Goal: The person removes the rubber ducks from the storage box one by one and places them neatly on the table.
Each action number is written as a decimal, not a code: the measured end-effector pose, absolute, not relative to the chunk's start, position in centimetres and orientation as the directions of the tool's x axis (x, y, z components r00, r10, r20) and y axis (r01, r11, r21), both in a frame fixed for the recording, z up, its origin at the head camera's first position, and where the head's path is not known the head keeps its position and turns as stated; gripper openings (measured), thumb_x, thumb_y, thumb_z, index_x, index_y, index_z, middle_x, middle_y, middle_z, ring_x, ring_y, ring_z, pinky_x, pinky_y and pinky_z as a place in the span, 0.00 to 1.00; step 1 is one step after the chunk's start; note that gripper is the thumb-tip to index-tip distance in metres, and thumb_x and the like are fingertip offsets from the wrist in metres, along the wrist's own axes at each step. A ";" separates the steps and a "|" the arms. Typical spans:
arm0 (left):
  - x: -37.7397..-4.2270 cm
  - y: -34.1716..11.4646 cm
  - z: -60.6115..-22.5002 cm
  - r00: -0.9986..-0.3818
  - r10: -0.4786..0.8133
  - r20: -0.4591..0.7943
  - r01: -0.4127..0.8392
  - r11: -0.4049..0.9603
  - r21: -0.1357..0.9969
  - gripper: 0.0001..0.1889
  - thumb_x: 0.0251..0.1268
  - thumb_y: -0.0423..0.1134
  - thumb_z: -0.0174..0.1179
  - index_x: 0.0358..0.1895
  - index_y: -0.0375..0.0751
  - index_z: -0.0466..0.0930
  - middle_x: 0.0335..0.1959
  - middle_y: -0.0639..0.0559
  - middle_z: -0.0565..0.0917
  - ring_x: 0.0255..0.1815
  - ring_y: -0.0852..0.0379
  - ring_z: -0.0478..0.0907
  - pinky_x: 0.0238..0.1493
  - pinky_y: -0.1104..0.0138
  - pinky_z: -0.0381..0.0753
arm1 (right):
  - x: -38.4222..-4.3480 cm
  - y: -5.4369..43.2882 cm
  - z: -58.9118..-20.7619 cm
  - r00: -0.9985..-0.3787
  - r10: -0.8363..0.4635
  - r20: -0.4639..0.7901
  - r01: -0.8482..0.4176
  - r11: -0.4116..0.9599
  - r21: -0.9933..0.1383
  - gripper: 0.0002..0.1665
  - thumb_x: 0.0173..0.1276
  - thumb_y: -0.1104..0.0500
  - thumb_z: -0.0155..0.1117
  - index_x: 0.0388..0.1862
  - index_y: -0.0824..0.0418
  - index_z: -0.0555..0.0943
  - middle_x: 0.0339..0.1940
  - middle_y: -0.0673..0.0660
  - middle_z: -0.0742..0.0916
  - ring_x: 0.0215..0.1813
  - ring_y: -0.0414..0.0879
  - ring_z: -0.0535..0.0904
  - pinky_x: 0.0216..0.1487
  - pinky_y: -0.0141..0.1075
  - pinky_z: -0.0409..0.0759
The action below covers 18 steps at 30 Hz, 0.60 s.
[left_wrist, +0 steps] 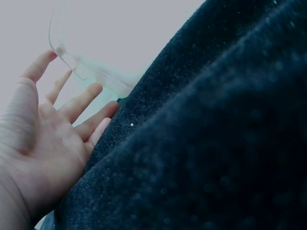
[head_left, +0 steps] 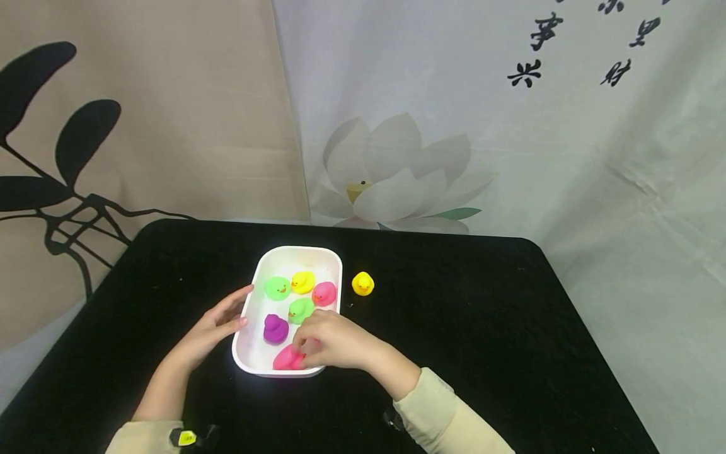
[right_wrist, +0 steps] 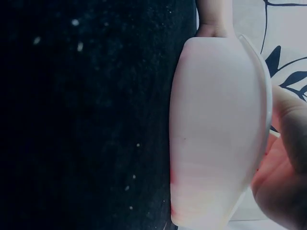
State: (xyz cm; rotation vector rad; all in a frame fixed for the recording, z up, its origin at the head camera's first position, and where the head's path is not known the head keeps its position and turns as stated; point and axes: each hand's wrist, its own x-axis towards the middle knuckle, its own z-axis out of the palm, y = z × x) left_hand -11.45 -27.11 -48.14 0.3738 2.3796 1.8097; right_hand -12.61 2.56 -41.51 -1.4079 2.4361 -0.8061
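Observation:
A white tray (head_left: 258, 369) holds several small rubber ducks. My left hand (head_left: 214, 325) is at its left side, thumb and fingertips at the rim; in the left wrist view the fingers of that hand (left_wrist: 57, 129) are spread and relaxed. The right hand (head_left: 334, 340) reaches over the tray's near right corner, fingers curled round a pink duck (head_left: 311, 346), which they partly hide. Another pink shape (head_left: 288, 359) shows beside those fingertips. Close by lie a purple duck (head_left: 275, 329) and a green duck (head_left: 300, 310). In the right wrist view, the tray wall (right_wrist: 216, 120) hides the fingertips.
Farther back in the tray are a second green duck (head_left: 278, 288), a yellow duck (head_left: 303, 282) and a pink duck (head_left: 324, 294). Outside, right of the tray, a yellow duck (head_left: 363, 284) stands on the black table (head_left: 482, 328). A printed curtain (head_left: 567, 157) hangs behind the table.

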 end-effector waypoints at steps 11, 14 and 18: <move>-11.5 -27.1 -48.2 -0.960 0.276 0.052 0.123 0.248 0.961 0.32 0.68 0.36 0.54 0.73 0.43 0.56 0.70 0.39 0.61 0.64 0.34 0.64 0.55 0.41 0.71 | -13.0 2.1 -41.7 -0.487 -0.873 0.038 -0.763 0.404 -0.504 0.19 0.54 0.48 0.75 0.46 0.47 0.86 0.38 0.36 0.84 0.45 0.28 0.73 0.47 0.20 0.69; -11.5 -27.1 -48.2 -0.961 0.272 0.049 0.121 0.251 0.960 0.32 0.68 0.36 0.54 0.73 0.43 0.56 0.70 0.39 0.61 0.65 0.33 0.63 0.55 0.40 0.70 | -13.0 2.0 -41.6 -0.489 -0.872 0.027 -0.767 0.414 -0.491 0.19 0.54 0.48 0.75 0.46 0.47 0.86 0.38 0.36 0.84 0.45 0.28 0.73 0.48 0.21 0.69; -11.5 -27.1 -48.1 -0.961 0.274 0.050 0.120 0.246 0.962 0.32 0.68 0.36 0.54 0.73 0.42 0.56 0.70 0.38 0.61 0.65 0.33 0.63 0.55 0.40 0.70 | -13.0 1.9 -41.6 -0.494 -0.869 0.017 -0.769 0.428 -0.476 0.19 0.54 0.47 0.75 0.45 0.47 0.86 0.37 0.35 0.84 0.44 0.28 0.73 0.48 0.22 0.68</move>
